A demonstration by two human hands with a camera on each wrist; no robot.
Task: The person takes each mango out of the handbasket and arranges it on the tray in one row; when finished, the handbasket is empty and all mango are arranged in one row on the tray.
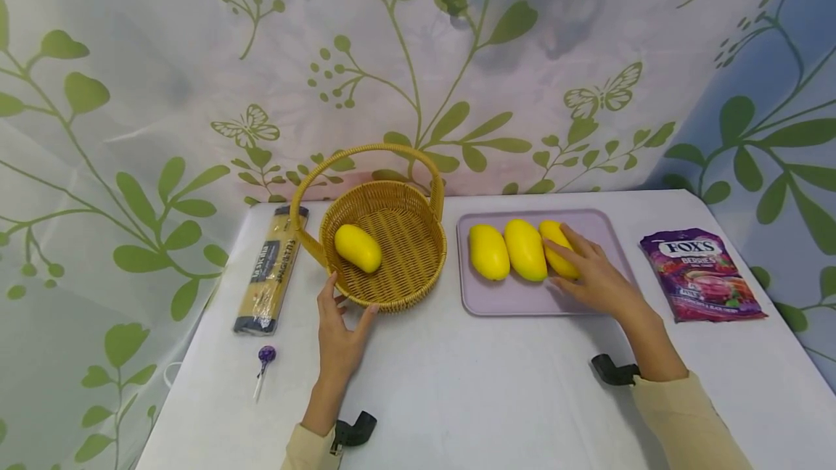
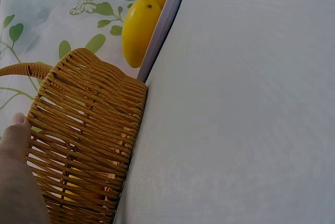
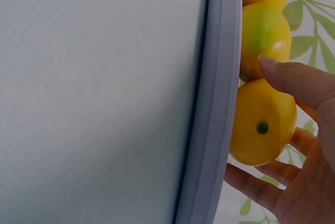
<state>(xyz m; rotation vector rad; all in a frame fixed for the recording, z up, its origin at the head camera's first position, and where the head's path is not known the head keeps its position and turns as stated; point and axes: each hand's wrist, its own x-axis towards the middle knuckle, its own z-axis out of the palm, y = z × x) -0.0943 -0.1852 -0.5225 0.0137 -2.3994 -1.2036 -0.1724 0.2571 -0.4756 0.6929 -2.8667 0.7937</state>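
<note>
A yellow mango [image 1: 358, 248] lies in the round wicker basket [image 1: 411, 304], which has a tall arched handle. My left hand [image 1: 339, 339] rests at the basket's front left, fingers spread; in the left wrist view its thumb [image 2: 15, 135] is against the woven side. On the lilac tray [image 1: 516, 303] are three more mangoes side by side, a left one [image 1: 489, 252], a middle one [image 1: 525, 249] and a right one [image 3: 264, 130]. My right hand [image 1: 597, 278] grips the right mango, thumb on the side toward the middle one, fingers round the other side, covering part of it.
Left of the basket lies a spaghetti pack [image 1: 268, 274], with a purple lollipop [image 1: 264, 365] in front of it. A purple Fox's Berries candy bag [image 1: 702, 274] lies right of the tray. A leaf-patterned curtain [image 1: 405, 56] hangs behind the white table [image 1: 483, 390].
</note>
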